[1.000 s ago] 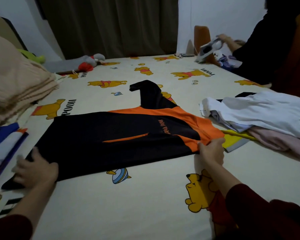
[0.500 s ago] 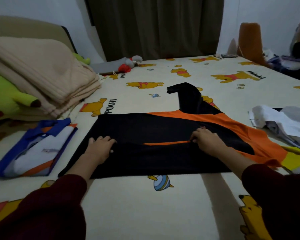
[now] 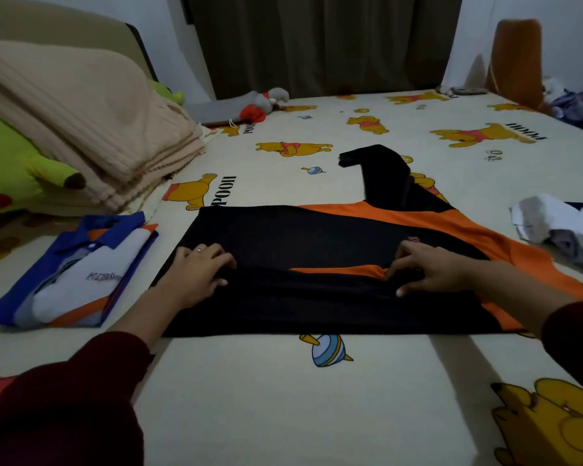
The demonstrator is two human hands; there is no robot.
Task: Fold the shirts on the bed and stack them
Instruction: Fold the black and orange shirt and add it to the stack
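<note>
The black shirt (image 3: 334,257) lies flat on the bed (image 3: 283,398), across the middle and toward the near edge, collar end to the right. Its near long side is folded over onto the body; the folded edge runs left to right across the middle of the shirt, with an orange trim strip showing along it. One black sleeve (image 3: 381,173) extends toward the far edge, unfolded.

Left hand (image 3: 199,274): palm down on the folded edge near the hem end, fingers curled into the cloth. Whether they pinch the cloth or only press it cannot be told.

Right hand (image 3: 428,267): on the same edge near the chest, thumb and forefinger pinching a small ridge of fabric at the end of the orange strip.

Step in hand, as judged: setting and smoothing the first lengthwise fold. One shirt appears finished: a folded blue shirt (image 3: 78,274) lies at the left edge, just beside the black shirt. Unfolded clothes (image 3: 559,223) lie at the right edge.

Next move, as judged:
1. Fold the sleeve in across the body.
2. Fold the far long side over to meet the near fold.
3. Fold hem to collar.
4. Place the result on the blue shirt.

Keep the first fold held flat while the far side is lifted, or the thin fabric may slide.
</note>
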